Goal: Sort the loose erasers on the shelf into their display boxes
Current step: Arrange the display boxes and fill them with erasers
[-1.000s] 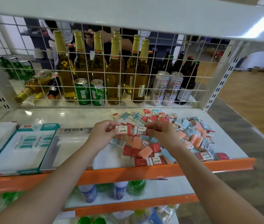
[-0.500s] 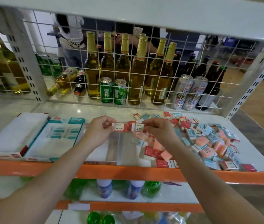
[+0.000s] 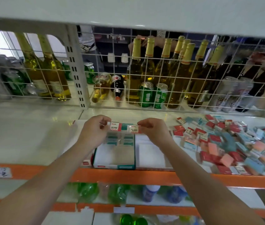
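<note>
I hold a short row of white and red 2B erasers (image 3: 124,127) between both hands, above the display boxes. My left hand (image 3: 94,130) pinches its left end and my right hand (image 3: 152,129) pinches its right end. Below them lies a teal-edged display box (image 3: 114,157). A white open box (image 3: 151,155) sits beside it on the right. A loose pile of red, blue and pink erasers (image 3: 229,142) covers the right part of the shelf.
The shelf has an orange front edge (image 3: 128,176). A white wire grid (image 3: 161,75) closes the back, with bottles and green cans behind it. A white upright post (image 3: 76,67) stands at the back left. Bottles lie on the lower shelf (image 3: 120,194).
Both hands have carried the row of erasers to the left, from over the loose pile to above the display boxes. The view has swung left with them.
</note>
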`<state>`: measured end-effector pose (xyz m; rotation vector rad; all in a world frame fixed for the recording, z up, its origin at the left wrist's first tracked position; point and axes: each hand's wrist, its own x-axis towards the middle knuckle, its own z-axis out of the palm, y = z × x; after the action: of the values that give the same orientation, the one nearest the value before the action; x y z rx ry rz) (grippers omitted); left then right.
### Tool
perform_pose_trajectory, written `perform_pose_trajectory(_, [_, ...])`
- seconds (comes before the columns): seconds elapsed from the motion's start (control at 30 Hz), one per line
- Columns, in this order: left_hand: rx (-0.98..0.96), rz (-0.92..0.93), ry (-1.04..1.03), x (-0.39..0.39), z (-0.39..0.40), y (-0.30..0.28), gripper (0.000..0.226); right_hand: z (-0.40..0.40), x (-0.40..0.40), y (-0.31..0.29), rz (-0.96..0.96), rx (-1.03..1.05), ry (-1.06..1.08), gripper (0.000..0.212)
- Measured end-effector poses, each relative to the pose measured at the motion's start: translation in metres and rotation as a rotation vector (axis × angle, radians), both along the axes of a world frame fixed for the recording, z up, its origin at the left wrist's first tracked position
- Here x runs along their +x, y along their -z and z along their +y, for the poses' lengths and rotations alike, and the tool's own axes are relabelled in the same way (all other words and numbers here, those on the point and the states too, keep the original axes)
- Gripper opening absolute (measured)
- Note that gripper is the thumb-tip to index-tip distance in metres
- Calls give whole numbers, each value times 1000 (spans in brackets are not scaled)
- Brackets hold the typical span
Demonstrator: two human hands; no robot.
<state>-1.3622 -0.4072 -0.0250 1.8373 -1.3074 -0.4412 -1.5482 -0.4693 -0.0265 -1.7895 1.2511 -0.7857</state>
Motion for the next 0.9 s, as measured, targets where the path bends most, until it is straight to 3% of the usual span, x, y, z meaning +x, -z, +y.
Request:
perform_pose_trajectory(0.4, [69, -73, 8, 95, 24, 8, 18, 25, 108, 5, 36, 72, 44, 16])
perform_pose_trajectory(0.67, [306, -346, 37, 111, 27, 11, 24, 33, 152, -2, 473, -43, -108, 21])
perform_pose_trajectory(0.9, [385, -415, 60, 110, 24, 18, 27, 34, 175, 12, 708, -28, -143, 22])
